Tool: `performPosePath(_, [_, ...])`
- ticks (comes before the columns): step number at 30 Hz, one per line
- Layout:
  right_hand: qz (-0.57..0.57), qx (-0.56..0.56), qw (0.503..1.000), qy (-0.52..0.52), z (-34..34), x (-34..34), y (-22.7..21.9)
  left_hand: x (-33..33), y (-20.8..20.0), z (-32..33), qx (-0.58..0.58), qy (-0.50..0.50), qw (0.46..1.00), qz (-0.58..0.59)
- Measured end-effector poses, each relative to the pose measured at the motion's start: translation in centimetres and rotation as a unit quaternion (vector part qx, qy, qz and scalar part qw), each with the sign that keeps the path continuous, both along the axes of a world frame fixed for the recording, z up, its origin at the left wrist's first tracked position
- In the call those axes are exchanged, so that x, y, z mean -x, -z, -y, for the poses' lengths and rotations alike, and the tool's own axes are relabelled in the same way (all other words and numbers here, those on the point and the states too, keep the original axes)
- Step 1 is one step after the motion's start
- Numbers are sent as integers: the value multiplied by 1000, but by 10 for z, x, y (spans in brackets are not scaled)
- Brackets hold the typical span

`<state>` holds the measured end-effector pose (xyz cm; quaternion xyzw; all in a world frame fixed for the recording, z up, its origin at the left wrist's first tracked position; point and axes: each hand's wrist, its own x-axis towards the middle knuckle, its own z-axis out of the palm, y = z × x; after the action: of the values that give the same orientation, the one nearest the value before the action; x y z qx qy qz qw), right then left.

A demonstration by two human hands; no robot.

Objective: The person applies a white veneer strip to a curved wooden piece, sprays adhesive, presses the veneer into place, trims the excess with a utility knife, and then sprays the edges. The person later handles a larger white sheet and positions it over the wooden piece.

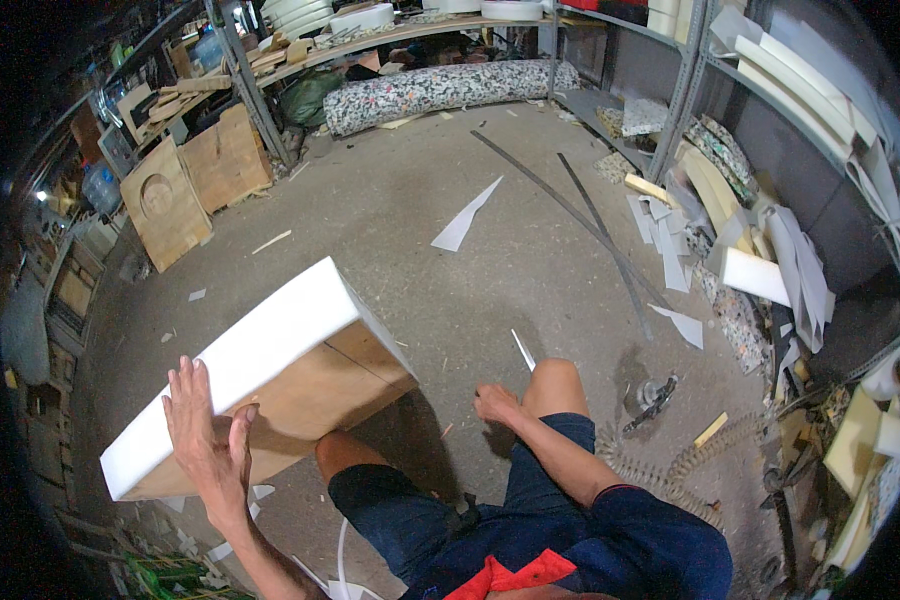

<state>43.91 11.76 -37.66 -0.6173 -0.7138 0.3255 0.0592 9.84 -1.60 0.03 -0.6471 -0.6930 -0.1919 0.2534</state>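
A long wooden box-like piece [335, 390] with white foam [260, 325] along its upper side stands tilted at my left, against my knee. My left hand [208, 425] lies on it with fingers spread, the fingertips on the foam and the thumb over the wooden face. My right hand [496, 403] is closed beside my right knee; what its fingers hold, if anything, is hidden. A thin white strip [522, 348] shows just beyond that hand, by the knee. I cannot tell whether the two touch.
An air tool [653, 400] with a coiled hose [700, 455] lies on the floor at my right. Two dark strips [580, 205] and a white scrap [467, 215] lie ahead. A speckled foam roll [450, 95] sits at the back, wooden panels [165, 205] at left, foam-filled shelves [770, 75] at right.
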Motion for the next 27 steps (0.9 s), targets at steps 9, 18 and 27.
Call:
performPosePath(9, [-7,4,1000,-9,-12,2,28,-13,-19,3,57,22,998,-10])
performPosePath(18, [-18,10,999,-35,-1,2,8,-101,-20,-56,70,185,979,-55])
performPosePath(27, [-9,15,998,-53,-9,0,35,-122,-33,-63,95,178,978,-50])
